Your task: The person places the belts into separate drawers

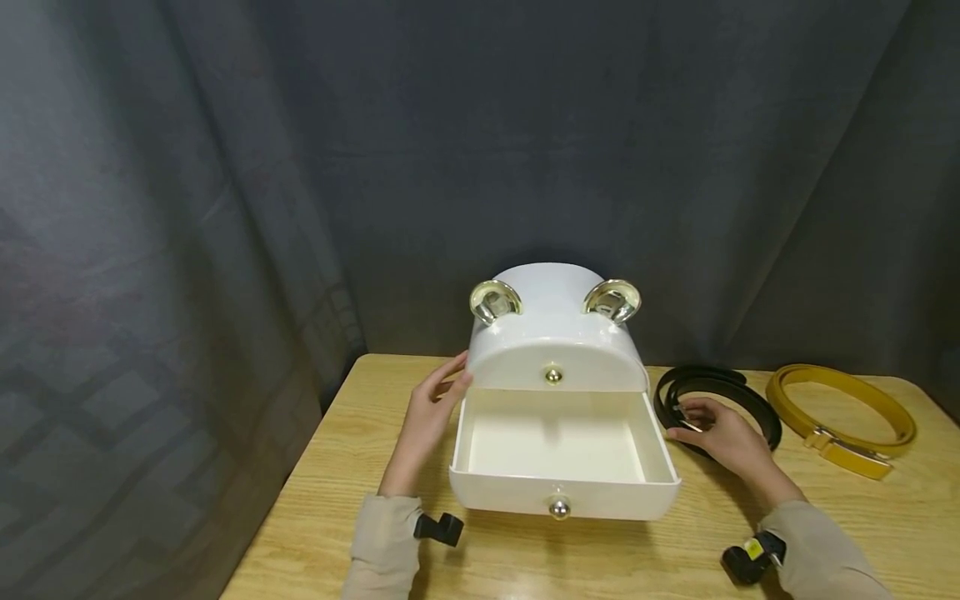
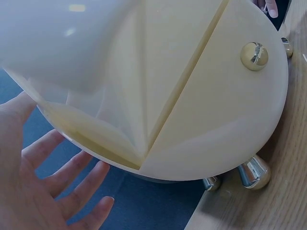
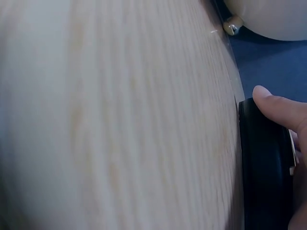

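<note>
Beige sleeves [image 1: 386, 537] lie nearest. The left hand [image 1: 435, 396], fingers spread apart, touches the left side of a glossy white box [image 1: 551, 308] with round gold ears [image 1: 495, 302] and a pulled-out lower drawer [image 1: 510, 493]. Right of that drawer, on the pale wooden table [image 1: 322, 467], the right hand [image 1: 723, 435] pinches a coiled black belt [image 1: 763, 417]; a coiled yellow belt [image 1: 855, 457] lies farther right.

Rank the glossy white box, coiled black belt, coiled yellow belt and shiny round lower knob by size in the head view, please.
White box
Yellow belt, black belt: too alike to rank
Lower knob
</note>
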Available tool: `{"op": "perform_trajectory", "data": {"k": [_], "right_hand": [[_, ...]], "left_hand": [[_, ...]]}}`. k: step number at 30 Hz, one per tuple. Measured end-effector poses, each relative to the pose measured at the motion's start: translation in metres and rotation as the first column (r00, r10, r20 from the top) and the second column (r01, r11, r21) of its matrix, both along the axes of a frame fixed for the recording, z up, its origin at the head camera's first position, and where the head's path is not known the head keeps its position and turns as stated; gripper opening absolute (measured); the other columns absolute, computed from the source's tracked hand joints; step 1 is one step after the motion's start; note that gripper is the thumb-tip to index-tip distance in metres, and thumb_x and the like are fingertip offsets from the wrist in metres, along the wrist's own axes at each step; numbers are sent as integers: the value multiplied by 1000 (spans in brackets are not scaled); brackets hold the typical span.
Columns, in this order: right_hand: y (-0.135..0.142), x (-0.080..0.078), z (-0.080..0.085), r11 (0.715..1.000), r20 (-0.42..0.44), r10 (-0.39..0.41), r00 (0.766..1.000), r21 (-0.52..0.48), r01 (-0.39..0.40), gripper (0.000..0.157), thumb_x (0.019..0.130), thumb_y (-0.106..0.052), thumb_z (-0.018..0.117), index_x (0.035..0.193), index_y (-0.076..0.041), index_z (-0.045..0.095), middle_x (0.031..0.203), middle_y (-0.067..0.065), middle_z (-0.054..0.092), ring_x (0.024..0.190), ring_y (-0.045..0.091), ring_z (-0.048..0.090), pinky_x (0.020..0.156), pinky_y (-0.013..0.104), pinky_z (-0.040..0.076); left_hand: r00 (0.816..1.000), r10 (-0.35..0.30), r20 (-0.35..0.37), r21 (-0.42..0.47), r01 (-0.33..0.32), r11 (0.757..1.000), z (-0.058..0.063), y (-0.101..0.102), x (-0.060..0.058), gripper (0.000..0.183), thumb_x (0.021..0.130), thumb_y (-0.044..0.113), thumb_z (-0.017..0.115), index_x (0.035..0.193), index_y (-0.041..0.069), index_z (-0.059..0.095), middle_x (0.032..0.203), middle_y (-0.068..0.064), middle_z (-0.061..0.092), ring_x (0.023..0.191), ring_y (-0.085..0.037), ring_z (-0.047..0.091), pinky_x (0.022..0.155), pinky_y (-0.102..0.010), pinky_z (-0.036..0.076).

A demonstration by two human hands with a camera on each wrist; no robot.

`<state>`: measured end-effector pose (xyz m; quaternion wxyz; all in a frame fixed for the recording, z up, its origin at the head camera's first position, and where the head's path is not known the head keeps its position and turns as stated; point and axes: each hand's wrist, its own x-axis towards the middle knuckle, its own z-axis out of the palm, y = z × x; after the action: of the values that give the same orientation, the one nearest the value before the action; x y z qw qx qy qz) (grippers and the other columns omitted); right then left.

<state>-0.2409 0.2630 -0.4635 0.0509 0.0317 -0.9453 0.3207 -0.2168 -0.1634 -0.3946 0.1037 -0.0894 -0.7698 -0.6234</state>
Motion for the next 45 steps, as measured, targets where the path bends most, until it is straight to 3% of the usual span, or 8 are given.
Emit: {"op": "perform_trajectory", "data": {"k": [7,16,27,37,45], "right_hand": [[-2,0,3,999,4,-28,1000,27,28,61,83,-40,80,118,7,62,114,29,65,104,45,61,85,62,43],[-5,2,4,999,-21,-37,999,12,37,45,85,-25,79,112,7,65,107,27,66,99,44,62,80,59,46],[-2,8,6,999,-63,28,998,19,-27,44,84,-17,80,114,13,66,112,32,65,100,47,64,82,58,50],[0,17,9,998,-57,45,997,46,-42,46,86,-16,78,118,12,64,113,31,66,99,46,64,81,58,50],[1,23,9,999,-146,31,989,26,-28,45,87,-13,77,120,14,63,114,34,64,99,50,64,81,60,50]], "left_hand": [[1000,2,-2,4,-2,1000,-1,-1,-1,41,102,28,59,141,16,58,138,-7,57,113,-30,58,88,-37,47],[1000,2,-1,8,-2,1000,-1,-1,-2,41,101,29,60,140,17,59,137,-6,58,111,-28,59,86,-36,47],[1000,7,19,14,-7,1000,1,0,-2,42,101,23,60,142,13,57,140,-9,56,112,-29,58,84,-35,47],[1000,11,5,2,-11,1000,0,0,-1,41,101,29,60,140,17,59,138,-6,57,112,-29,58,85,-36,47],[1000,6,-2,4,-6,1000,1,1,0,41,101,28,60,140,17,59,138,-6,57,110,-28,59,84,-36,47]]}}
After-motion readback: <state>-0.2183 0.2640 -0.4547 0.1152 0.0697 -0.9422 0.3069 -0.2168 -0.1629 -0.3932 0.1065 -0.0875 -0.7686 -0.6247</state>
